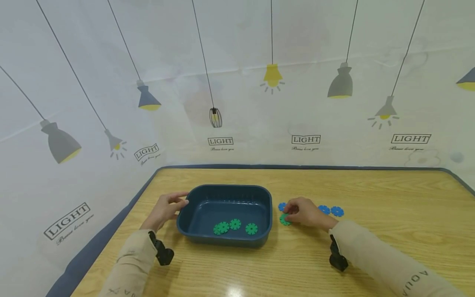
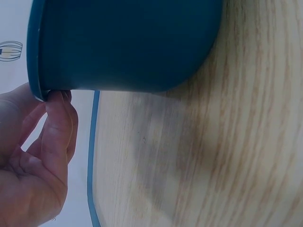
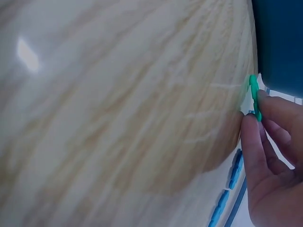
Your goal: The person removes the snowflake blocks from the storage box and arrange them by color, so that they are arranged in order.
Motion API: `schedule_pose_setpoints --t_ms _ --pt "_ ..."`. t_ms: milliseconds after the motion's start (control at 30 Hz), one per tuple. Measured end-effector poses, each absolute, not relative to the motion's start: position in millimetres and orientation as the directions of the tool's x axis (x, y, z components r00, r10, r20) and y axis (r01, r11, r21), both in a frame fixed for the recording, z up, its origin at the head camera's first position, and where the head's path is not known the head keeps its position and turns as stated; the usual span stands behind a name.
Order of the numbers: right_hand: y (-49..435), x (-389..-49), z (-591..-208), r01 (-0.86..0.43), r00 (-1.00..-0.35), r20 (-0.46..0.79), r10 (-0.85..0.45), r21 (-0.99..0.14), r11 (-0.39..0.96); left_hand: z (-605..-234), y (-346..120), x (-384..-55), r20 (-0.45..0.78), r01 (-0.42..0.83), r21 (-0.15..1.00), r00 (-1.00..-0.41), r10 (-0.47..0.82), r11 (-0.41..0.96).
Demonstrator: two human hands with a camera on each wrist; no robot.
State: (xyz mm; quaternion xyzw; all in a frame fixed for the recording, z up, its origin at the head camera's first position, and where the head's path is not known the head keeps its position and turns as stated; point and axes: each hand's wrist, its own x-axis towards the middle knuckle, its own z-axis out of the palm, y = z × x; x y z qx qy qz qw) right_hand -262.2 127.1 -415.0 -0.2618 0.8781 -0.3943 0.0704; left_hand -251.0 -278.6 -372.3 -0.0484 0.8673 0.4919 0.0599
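A dark blue rectangular basin stands on the wooden table, with several green notched discs lying inside it. My left hand grips the basin's left rim, its fingertips against the edge in the left wrist view. Just right of the basin, my right hand pinches a green notched disc between thumb and fingers; the right wrist view shows this disc edge-on, tilted up. Close behind that hand lies a blue notched disc, partly covered.
Two more blue notched discs lie side by side on the table, right of my right hand. The wooden table ends at a dark blue edge. Behind it hangs a pale wall covering printed with lamps.
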Motion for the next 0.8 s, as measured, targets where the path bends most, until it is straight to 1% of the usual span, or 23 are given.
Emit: schedule_pose_setpoints --t_ms 467,600,800 --pt "124.8 -262.7 -417.3 -0.373 -0.866 0.053 -0.497 -0.730 0.572 -375.0 -278.8 -252.1 -0.144 -0.131 0.843 -0.989 -0.016 0.522" --pt "125.2 -262.6 -416.5 -0.380 -0.862 0.058 -0.504 -0.732 0.566 -375.2 -279.2 -252.7 -0.147 -0.131 0.841 -0.989 -0.012 0.525" --pt "126.9 -261.0 -412.3 -0.427 -0.843 0.087 -0.531 -0.709 0.561 -374.7 -279.4 -253.2 -0.147 -0.133 0.840 -0.989 -0.016 0.526"
